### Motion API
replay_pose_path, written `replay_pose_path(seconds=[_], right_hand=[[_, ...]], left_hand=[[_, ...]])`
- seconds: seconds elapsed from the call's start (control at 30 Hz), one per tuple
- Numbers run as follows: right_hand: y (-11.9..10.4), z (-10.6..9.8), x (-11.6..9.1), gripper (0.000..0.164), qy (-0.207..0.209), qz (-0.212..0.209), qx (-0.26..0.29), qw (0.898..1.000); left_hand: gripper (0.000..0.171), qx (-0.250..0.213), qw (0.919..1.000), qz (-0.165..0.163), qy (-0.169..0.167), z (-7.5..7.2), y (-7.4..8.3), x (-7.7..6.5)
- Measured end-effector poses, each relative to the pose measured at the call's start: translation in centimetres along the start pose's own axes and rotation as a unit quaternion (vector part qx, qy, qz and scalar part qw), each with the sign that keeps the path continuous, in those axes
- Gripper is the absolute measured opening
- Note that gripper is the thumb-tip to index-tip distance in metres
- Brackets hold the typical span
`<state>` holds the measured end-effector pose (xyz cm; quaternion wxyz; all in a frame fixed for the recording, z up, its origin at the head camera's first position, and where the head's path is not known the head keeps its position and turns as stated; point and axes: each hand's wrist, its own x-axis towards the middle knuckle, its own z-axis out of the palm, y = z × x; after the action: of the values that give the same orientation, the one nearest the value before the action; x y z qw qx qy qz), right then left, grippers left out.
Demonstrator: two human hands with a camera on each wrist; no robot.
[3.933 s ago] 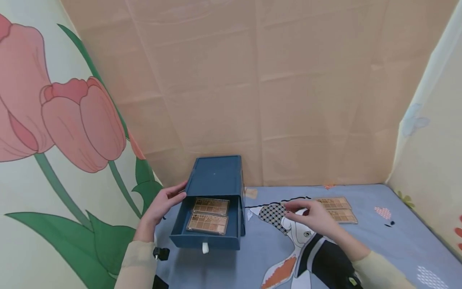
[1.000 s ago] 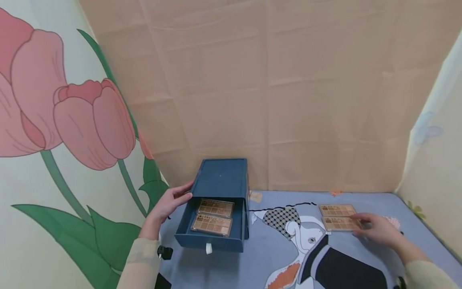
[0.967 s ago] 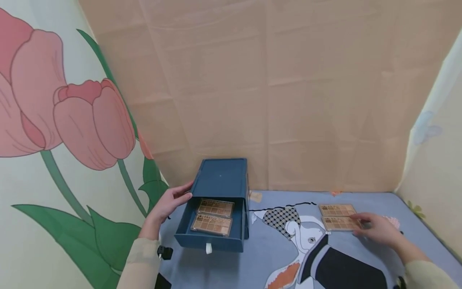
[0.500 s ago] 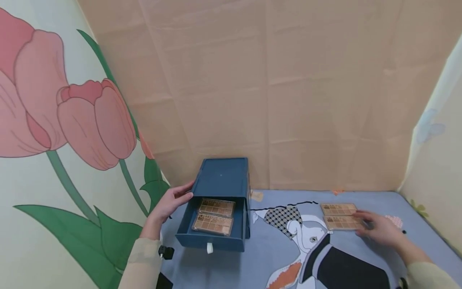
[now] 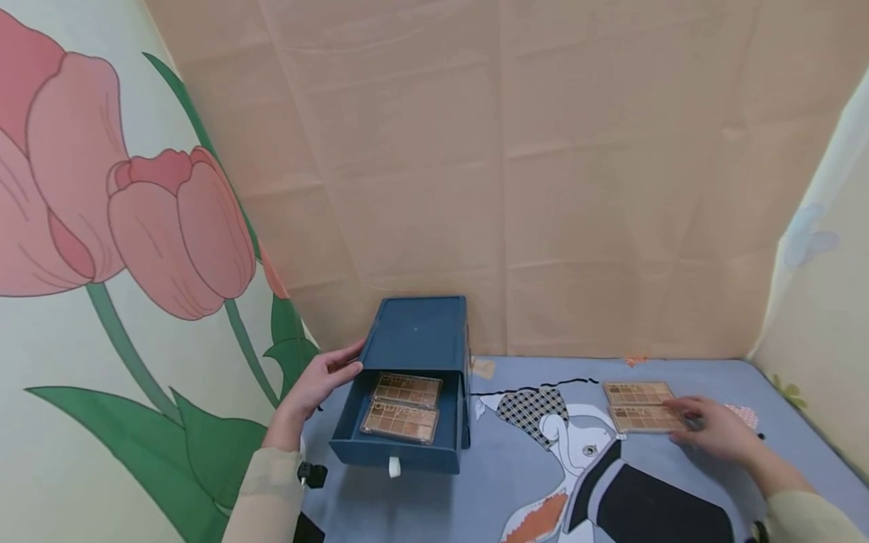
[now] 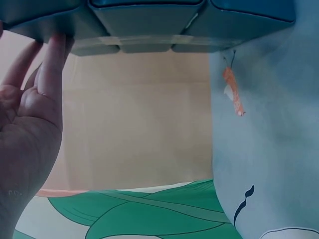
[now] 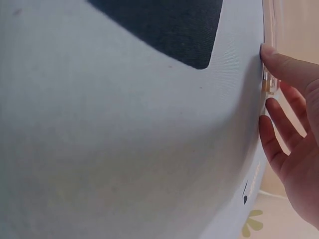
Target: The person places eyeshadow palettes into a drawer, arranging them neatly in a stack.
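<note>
On the left stands a dark blue drawer box [image 5: 414,332], one drawer [image 5: 390,456] pulled out toward me with a small white pull tab. Two eyeshadow palettes [image 5: 400,420] with clear lids and tan pans lie inside it. My left hand [image 5: 317,383] rests against the box's left side, fingers fairly straight, as the left wrist view also shows. At the right, two more palettes lie one behind the other on the cloth. My right hand [image 5: 713,430] pinches the right end of the nearer eyeshadow palette [image 5: 641,418], thumb [image 7: 284,64] on its near edge and a finger across from it.
A blue cloth [image 5: 489,483] printed with a rabbit figure covers the surface. Behind stands a tan sheet [image 5: 502,188]; a tulip-printed panel [image 5: 136,226] rises at the left and a pale wall [image 5: 828,324] at the right.
Since the oldest frame my right hand has moved right, from above the rabbit print to the palettes on the cloth. Over the last second both hands stay almost still.
</note>
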<state>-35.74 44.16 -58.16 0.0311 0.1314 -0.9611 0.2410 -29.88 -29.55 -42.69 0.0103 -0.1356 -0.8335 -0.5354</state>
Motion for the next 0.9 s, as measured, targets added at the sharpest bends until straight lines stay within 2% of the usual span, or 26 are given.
replay_pose_path(seconds=[0.4, 0.67, 0.9], right_hand=[[-0.3, -0.45, 0.35, 0.066, -0.01, -0.009, -0.016, 1.0], [-0.1, -0.38, 0.27, 0.068, 0.0, -0.027, -0.021, 0.999], [-0.29, -0.38, 0.25, 0.07, -0.021, 0.001, -0.018, 1.0]], left_hand=[[0.063, 0.012, 0.9999, 0.001, 0.007, -0.08, 0.09, 0.11], [0.062, 0.008, 1.0, 0.0, 0.005, -0.02, -0.04, 0.28], [0.062, 0.004, 1.0, -0.007, 0.004, 0.14, -0.32, -0.01]])
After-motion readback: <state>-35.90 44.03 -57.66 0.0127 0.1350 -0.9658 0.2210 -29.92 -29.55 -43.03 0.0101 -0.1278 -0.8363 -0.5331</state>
